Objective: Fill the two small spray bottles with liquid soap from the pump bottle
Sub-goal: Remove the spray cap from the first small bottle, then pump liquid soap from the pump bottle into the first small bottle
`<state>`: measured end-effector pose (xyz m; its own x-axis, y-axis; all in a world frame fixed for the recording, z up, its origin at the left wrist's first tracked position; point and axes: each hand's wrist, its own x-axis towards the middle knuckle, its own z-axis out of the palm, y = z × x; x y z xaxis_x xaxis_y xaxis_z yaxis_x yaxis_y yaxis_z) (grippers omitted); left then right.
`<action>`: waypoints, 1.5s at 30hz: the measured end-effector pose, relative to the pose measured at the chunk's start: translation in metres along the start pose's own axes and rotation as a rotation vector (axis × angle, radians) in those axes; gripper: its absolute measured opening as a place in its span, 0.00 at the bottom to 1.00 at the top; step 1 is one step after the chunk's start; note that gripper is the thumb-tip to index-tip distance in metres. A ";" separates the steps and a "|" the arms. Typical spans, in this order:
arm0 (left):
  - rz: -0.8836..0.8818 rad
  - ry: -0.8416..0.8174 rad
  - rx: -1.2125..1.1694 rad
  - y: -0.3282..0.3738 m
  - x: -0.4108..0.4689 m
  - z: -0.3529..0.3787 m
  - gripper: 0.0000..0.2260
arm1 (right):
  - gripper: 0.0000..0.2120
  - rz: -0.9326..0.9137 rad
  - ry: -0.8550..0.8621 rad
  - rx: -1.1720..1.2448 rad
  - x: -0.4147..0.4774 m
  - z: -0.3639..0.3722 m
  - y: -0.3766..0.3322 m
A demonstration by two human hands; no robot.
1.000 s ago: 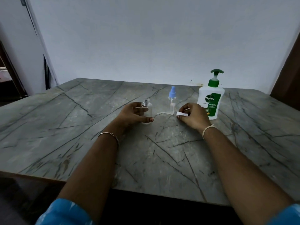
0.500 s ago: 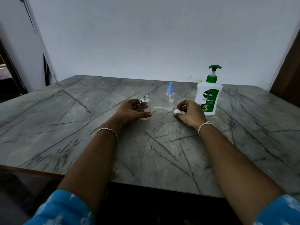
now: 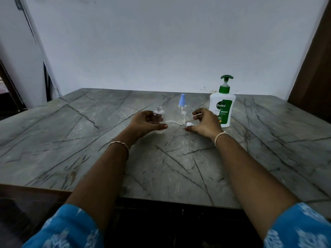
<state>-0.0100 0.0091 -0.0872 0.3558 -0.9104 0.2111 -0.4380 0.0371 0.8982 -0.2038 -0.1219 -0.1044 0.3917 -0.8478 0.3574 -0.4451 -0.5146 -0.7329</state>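
Observation:
My left hand (image 3: 145,123) grips a small clear spray bottle (image 3: 159,116) that stands on the table with its threaded neck uncovered. Its white spray head (image 3: 189,124) lies on the table with its thin dip tube (image 3: 172,122) pointing left toward the bottle. My right hand (image 3: 206,123) hovers over the spray head with fingers spread, thumb beside it. Behind them stands a second clear spray bottle (image 3: 182,109) with a blue spray head on. The white pump bottle (image 3: 222,109), with green pump and label, stands just behind my right hand.
Everything rests on a grey marble-patterned table (image 3: 89,140) against a white wall. The table's front edge (image 3: 161,198) is close to my body. A dark wooden frame (image 3: 311,68) rises at the far right.
My right hand has opened and let the white spray head down onto the table. My left hand keeps its hold on the uncapped bottle. The view has tilted slightly.

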 end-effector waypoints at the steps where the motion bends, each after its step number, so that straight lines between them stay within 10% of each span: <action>1: 0.001 -0.004 0.001 0.002 -0.001 0.004 0.23 | 0.30 0.003 0.003 0.006 0.000 -0.002 0.000; 10: -0.005 -0.082 -0.053 0.007 0.003 0.044 0.23 | 0.09 0.025 0.240 0.088 -0.010 -0.041 0.004; 17: 0.003 -0.105 -0.050 0.009 0.013 0.060 0.24 | 0.22 0.079 0.570 -0.019 -0.010 -0.075 0.013; 20: 0.007 -0.132 -0.057 0.012 0.014 0.062 0.24 | 0.10 -0.006 0.706 -0.025 -0.001 -0.083 0.014; 26: 0.004 -0.141 -0.095 0.004 0.017 0.060 0.24 | 0.41 0.069 0.357 0.271 0.023 -0.080 0.024; 39: 0.021 -0.152 -0.159 0.007 0.008 0.061 0.23 | 0.19 0.160 0.249 0.609 0.015 -0.069 0.028; 45: 0.002 -0.173 -0.177 0.006 0.010 0.060 0.25 | 0.26 0.124 0.174 0.685 0.009 -0.067 0.023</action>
<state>-0.0588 -0.0246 -0.1026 0.2014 -0.9668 0.1571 -0.2814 0.0965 0.9547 -0.2646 -0.1499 -0.0791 0.2113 -0.9322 0.2937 0.1502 -0.2660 -0.9522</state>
